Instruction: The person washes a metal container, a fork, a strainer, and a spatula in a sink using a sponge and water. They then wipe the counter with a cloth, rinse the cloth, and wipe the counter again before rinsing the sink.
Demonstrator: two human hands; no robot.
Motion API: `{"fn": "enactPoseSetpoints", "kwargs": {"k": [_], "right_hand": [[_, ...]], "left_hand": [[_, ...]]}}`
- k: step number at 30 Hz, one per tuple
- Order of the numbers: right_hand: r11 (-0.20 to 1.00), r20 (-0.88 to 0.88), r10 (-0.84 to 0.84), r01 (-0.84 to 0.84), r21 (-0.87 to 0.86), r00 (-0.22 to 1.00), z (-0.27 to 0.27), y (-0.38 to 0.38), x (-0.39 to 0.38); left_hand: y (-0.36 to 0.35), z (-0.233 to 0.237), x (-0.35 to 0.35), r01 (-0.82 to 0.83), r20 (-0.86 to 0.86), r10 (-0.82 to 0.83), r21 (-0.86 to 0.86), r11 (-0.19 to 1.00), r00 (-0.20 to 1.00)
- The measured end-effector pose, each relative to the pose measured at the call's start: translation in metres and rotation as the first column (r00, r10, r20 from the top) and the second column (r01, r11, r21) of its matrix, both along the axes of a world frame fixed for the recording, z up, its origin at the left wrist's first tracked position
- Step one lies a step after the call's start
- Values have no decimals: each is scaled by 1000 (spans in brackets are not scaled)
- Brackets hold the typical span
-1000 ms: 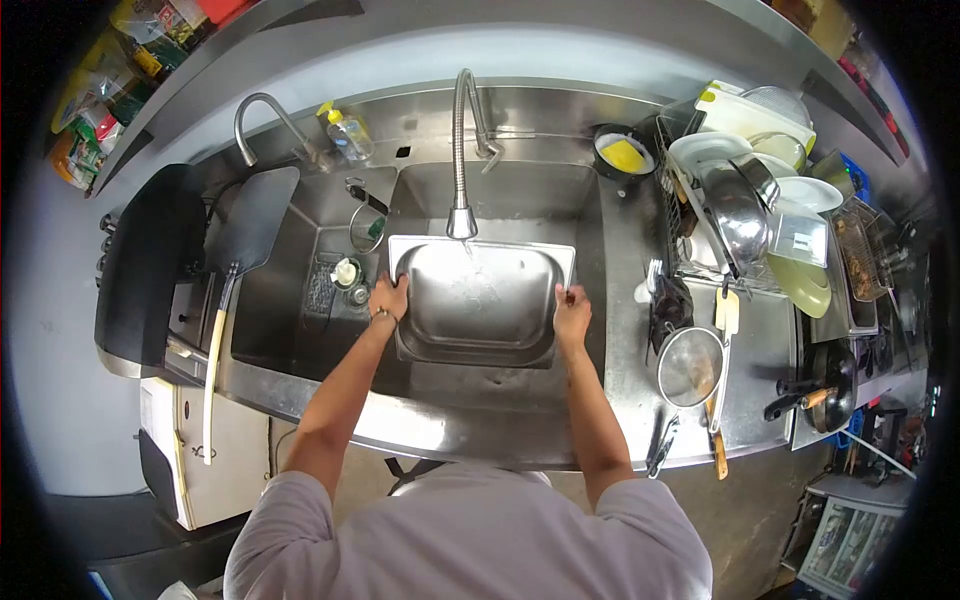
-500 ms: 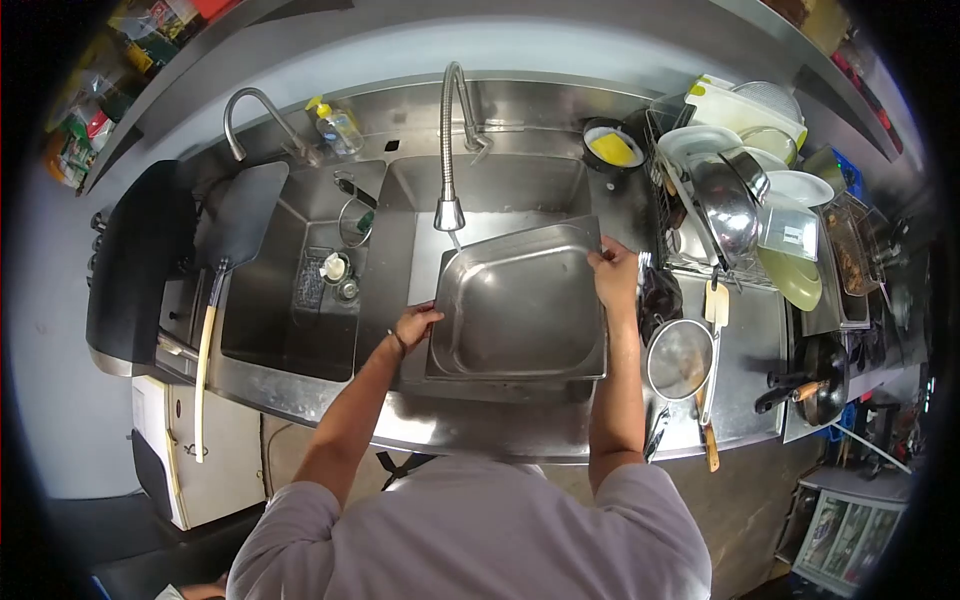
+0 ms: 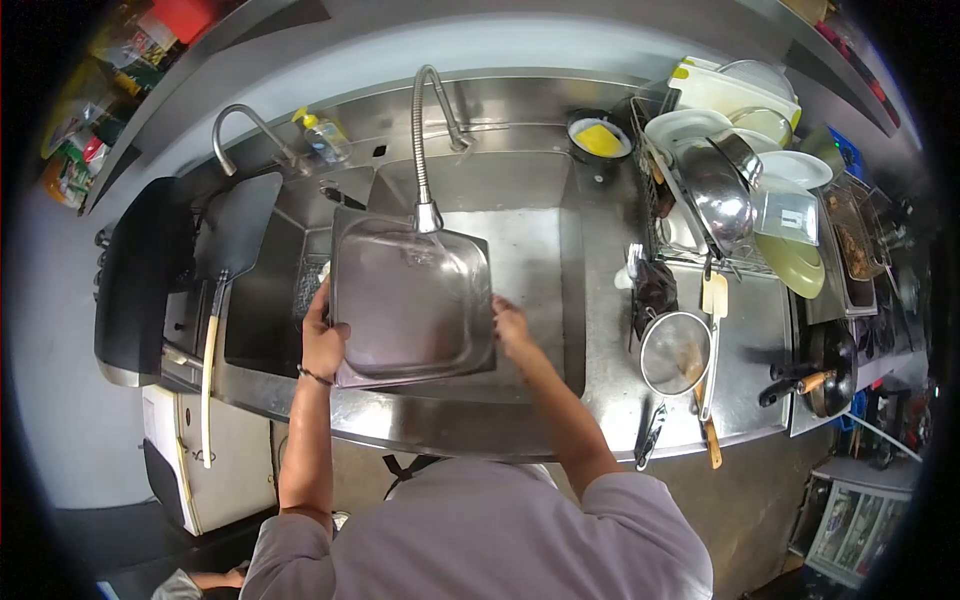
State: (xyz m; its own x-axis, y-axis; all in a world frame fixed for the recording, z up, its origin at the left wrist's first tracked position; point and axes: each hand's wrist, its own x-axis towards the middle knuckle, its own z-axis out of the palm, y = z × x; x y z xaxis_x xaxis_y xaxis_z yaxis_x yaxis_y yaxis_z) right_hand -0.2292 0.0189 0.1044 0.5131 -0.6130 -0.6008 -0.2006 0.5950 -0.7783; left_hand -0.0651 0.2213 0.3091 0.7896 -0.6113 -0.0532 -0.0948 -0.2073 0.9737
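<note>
Squarely between the hands sits the steel pan (image 3: 410, 300) — fingers of the left hand (image 3: 322, 345) clamp its left rim, the right hand (image 3: 512, 328) grips its right.

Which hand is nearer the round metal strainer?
Right. The right hand holds the rectangular steel pan on the side facing the strainer; the left hand grips the opposite edge.

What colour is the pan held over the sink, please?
Silver: the pan is bare shiny steel, best seen in the head view.

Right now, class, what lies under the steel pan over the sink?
Bare sink floor shows right of the pan; whatever lies directly beneath the pan is covered and cannot be seen.
</note>
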Motion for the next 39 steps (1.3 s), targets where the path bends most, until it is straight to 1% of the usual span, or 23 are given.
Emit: {"fn": "enactPoseSetpoints", "kwargs": {"k": [1,5,7,9,10,11,13,15,17,18,19,21,22,25,26,27,29,30,31,32,35,36,39], "right_hand": [[994,-86,92,-86,71,992,0,18,8],[984,-2,150,-149,98,989,-5,64,32],[960,234,104,-159,229,967,-14,66,48],[946,314,94,-183,268,945,-29,66,63],[929,383,73,-202,309,921,-28,65,68],[934,388,67,-194,299,919,-27,64,74],[934,374,281,-341,104,884,-15,60,82],[926,174,369,-347,-148,913,-1,63,83],[835,46,523,-500,-230,851,28,59,70],[833,30,492,-461,-304,870,28,63,67],[823,15,467,-428,-372,884,35,69,58],[866,106,452,-408,-288,886,75,76,34],[884,198,460,-423,-200,866,100,84,20],[825,321,565,-513,-238,760,128,103,-3],[823,331,566,-493,-282,755,126,114,-5],[767,313,616,-461,-446,723,87,122,10],[732,86,570,-457,-506,817,100,135,-9],[725,65,566,-458,-514,822,89,134,-8],[836,327,548,-494,-239,769,63,129,3],[835,561,427,-547,57,710,48,125,2],[835,637,340,-533,133,691,73,120,-26],[843,681,320,-526,114,659,54,116,-23],[875,655,280,-468,128,702,67,106,-45]], "left_hand": [[3,7,-9,29,238,-11,-73,997,971],[10,41,-47,-153,397,159,-46,987,904],[18,45,-60,-183,434,186,-50,982,881],[26,47,-75,-253,605,218,-29,967,766],[33,43,-81,-299,738,200,2,954,645],[40,39,-86,-289,740,200,-8,957,642],[49,30,-97,-236,790,265,-157,959,553],[57,28,-109,-147,787,311,-276,950,532],[71,23,-119,-186,790,346,-292,938,506],[85,20,-118,-190,895,279,-225,956,349],[97,16,-121,-222,923,227,-162,961,312],[111,8,-121,-92,976,187,-177,980,114],[116,8,-122,-80,975,190,-181,980,118],[133,8,-132,-1,982,175,-175,984,67],[137,6,-139,1,967,211,-214,977,143],[140,4,-145,3,944,247,-253,967,220],[145,-1,-155,6,949,236,-243,970,210],[145,-4,-164,87,972,171,-186,979,159],[146,-8,-174,160,988,108,-125,979,106],[147,-14,-179,169,990,94,-111,979,104],[149,-16,-189,209,992,63,-86,974,112],[148,-12,-194,215,989,82,-108,971,127],[145,3,-204,254,989,101,-126,959,108]]}}
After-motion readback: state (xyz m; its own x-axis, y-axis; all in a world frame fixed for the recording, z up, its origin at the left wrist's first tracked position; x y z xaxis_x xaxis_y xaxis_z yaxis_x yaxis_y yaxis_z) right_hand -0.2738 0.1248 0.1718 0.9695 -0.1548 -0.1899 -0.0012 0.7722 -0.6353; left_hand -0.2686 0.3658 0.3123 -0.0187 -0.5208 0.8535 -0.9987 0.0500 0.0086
